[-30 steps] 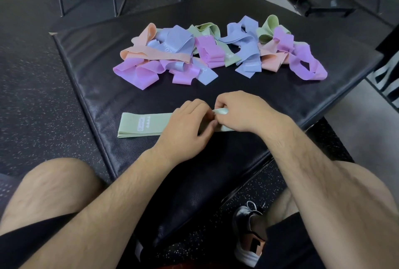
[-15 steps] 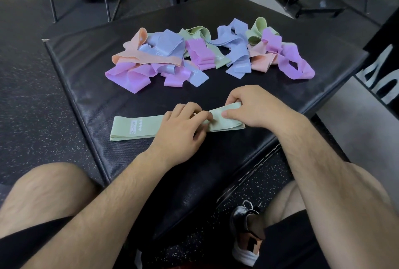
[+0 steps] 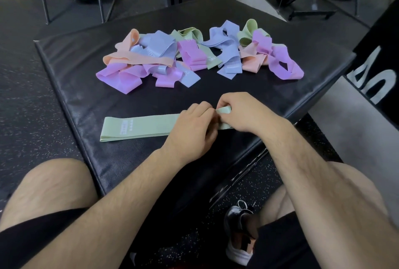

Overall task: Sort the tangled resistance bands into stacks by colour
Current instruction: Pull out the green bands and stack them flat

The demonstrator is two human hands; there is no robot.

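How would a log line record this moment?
green band: flat on mat | left hand: holds it | right hand: pinches its end | pile: tangled, beyond

A black padded mat (image 3: 82, 59) with a creased, leathery skin fills the middle of the frame, lying cornerwise on the speckled dark rubber floor (image 3: 23, 104). Across its upper middle sprawls a tangled heap of bands (image 3: 194, 59) in purple, blue, peach, pink and green, spreading from left of centre to right of centre. Lower down, well apart from the heap, one green band (image 3: 146, 126) lies flat and straight, its left end near the mat's left edge.
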